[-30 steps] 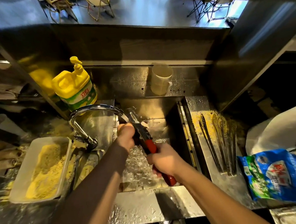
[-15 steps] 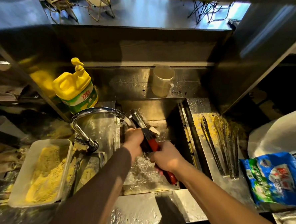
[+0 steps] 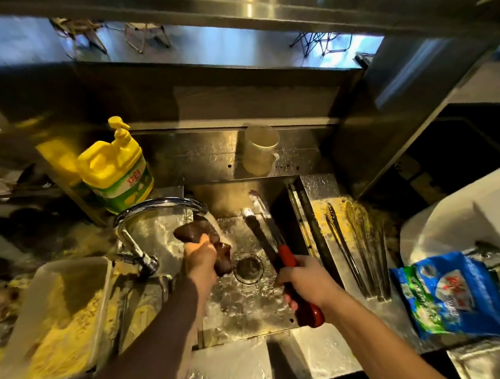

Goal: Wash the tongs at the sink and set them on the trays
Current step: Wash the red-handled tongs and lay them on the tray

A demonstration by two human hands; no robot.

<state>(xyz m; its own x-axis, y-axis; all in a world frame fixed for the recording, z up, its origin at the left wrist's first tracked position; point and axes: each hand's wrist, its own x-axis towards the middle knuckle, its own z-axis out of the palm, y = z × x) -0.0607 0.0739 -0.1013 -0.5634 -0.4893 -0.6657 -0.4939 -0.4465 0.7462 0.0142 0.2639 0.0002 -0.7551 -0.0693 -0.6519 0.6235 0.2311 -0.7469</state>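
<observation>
My right hand [image 3: 307,279] grips the red-handled tongs [image 3: 270,238] over the right side of the steel sink [image 3: 250,312], their metal arms pointing up and away from me. My left hand [image 3: 201,255] holds a dark brown cloth or sponge [image 3: 195,232] under the curved chrome tap [image 3: 156,205], where water runs. The cloth is apart from the tongs. Several other metal tongs [image 3: 354,241] lie on the wet tray [image 3: 316,191] right of the sink, dusted with yellow crumbs.
A yellow dish-soap pump bottle [image 3: 117,168] stands behind the tap. A pale plastic jug [image 3: 259,150] sits on the back ledge. A white tub of yellow crumbs [image 3: 54,318] is at left. A blue-green bag [image 3: 451,294] lies at right.
My hands have come apart: the left took the cloth off the tongs and under the tap, the right swung the tongs to the right. The view has tilted down.
</observation>
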